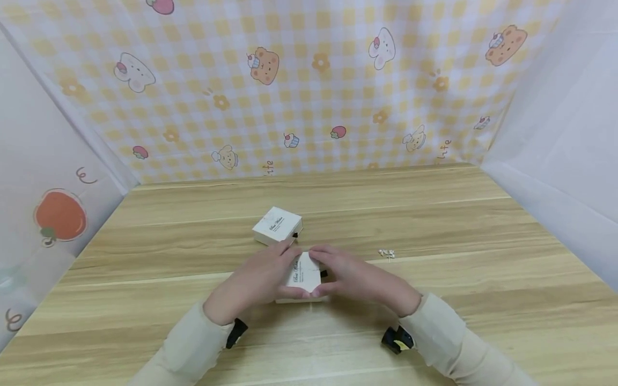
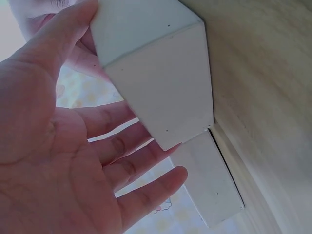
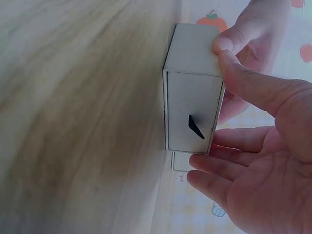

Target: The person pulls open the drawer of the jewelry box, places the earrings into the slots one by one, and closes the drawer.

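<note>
A small white drawer-style gift box (image 1: 307, 272) with printed lettering on top lies on the table between both hands. My left hand (image 1: 258, 276) holds it from the left, thumb at the near top edge, fingers toward the far side. From the right, my right hand (image 1: 354, 276) holds the same box likewise; the two thumbs nearly meet. A black pull tab (image 3: 195, 127) sticks out of the drawer front in the right wrist view, and the drawer is closed. Just behind stands a second white box (image 1: 278, 224), also lettered and with a black tab.
To the right on the wood-grain table (image 1: 434, 230) lies a little cluster of small shiny white pieces (image 1: 387, 253), too small to make out. A checked curtain (image 1: 318, 91) hangs along the back edge, with pale cloth at both sides.
</note>
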A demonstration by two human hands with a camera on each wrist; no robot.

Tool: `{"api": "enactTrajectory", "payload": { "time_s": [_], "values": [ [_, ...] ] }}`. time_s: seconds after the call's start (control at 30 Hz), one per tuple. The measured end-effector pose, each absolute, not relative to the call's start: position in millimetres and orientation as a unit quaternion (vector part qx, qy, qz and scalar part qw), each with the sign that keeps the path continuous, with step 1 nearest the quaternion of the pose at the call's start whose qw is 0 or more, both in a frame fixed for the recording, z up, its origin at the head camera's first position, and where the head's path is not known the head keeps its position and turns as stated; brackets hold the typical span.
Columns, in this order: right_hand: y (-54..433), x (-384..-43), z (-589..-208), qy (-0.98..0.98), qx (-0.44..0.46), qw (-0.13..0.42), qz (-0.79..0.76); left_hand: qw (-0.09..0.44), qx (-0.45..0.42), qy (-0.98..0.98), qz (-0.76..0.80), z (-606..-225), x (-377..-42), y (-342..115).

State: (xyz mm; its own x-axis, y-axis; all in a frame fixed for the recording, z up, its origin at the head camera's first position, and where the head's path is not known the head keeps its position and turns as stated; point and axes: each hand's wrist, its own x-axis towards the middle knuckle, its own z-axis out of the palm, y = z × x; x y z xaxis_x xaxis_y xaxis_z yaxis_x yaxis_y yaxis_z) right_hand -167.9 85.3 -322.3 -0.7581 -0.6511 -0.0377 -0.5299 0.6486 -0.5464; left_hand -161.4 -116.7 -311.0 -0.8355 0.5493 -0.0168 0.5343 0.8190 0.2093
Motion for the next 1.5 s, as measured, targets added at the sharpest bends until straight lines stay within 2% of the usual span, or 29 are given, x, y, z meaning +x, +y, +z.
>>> {"api": "enactTrajectory", "payload": {
  "time_s": [0.4, 1.13, 1.5],
  "values": [
    [77, -165, -323, 0.908, -0.313, 0.119, -0.253, 0.052, 0.274, 0.958, 0.07, -306, -160, -121],
    [73, -164, -325, 0.91, -0.325, 0.088, -0.242, 0.067, 0.26, 0.962, 0.058, -304, -159, -124],
    [81, -170, -318, 0.923, -0.277, 0.094, -0.249, 0.068, 0.26, 0.962, 0.047, -306, -163, -122]
  ]
}}
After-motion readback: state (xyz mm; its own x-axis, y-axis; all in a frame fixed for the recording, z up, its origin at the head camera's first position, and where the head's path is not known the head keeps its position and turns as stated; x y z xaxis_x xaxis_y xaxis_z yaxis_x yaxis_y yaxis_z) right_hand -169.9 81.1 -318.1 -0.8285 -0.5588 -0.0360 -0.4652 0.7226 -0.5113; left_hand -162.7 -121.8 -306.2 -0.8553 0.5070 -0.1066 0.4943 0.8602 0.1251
